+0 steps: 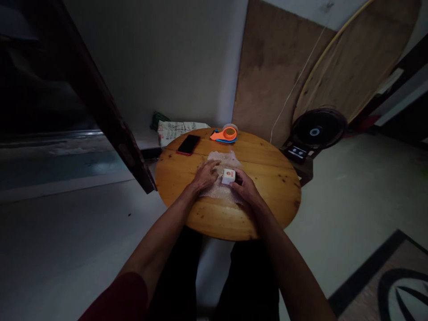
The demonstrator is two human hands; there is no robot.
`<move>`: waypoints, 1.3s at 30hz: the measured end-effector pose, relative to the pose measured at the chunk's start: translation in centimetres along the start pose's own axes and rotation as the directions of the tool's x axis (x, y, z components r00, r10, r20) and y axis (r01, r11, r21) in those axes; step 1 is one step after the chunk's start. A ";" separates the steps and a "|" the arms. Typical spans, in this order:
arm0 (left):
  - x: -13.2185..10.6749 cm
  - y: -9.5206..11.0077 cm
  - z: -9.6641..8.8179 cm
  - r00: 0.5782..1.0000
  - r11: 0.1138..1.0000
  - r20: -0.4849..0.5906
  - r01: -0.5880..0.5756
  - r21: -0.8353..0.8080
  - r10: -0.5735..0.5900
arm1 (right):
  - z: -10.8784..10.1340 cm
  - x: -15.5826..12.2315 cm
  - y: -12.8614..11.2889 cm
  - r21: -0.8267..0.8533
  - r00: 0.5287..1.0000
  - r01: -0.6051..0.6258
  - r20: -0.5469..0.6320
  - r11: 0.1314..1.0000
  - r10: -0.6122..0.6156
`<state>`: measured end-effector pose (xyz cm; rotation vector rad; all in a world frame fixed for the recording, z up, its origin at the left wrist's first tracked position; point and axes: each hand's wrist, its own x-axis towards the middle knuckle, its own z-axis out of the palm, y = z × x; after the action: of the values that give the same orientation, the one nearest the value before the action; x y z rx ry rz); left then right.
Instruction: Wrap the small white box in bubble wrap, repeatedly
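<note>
A small white box (229, 176) with a red mark on it rests over a sheet of bubble wrap (214, 192) on the round wooden table (177, 187). My right hand (245, 185) grips the box from its right side, thumb in front and fingers behind. On the left part of the wrap lies my left hand (205, 175), its fingers stretched out and apart, just left of the box and holding nothing. Parts of the wrap are hidden under both hands.
Toward the table's far edge stands an orange and blue tape dispenser (224, 134); a red-edged phone (188, 145) lies to its left. Beyond the table are a printed white sack (180, 128) and, at right, a black round fan (317, 129). A dark door frame (113, 111) rises at left.
</note>
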<state>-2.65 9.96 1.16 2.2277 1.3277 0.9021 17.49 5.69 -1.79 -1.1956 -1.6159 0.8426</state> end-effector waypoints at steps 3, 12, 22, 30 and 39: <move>-0.5 1.5 -1.9 0.998 0.999 -0.019 0.053 0.003 -0.053 | 0.1 0.0 0.1 0.037 1.000 -0.017 -0.017 0.999 0.018; -7.2 6.2 -5.3 0.929 0.906 0.283 -0.317 0.279 0.237 | -0.4 -0.3 -2.0 0.267 0.999 -0.038 0.016 0.963 0.035; -8.1 6.9 -2.8 0.921 0.817 0.288 -0.371 0.442 0.263 | -0.6 -0.1 -1.8 0.297 0.988 -0.062 -0.116 0.953 0.101; -7.1 6.5 -1.8 0.974 0.868 0.134 -0.224 0.443 0.184 | -1.3 0.1 -2.2 0.418 0.964 -0.127 -0.161 0.900 0.211; -2.1 6.5 -1.8 0.997 0.921 0.031 -0.082 0.380 0.076 | -2.3 -0.3 -3.5 0.376 0.991 -0.023 -0.110 0.926 0.069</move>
<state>-0.58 5.07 5.80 2.5901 1.5225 0.6955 18.55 4.33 2.09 -0.9931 -1.2608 1.0346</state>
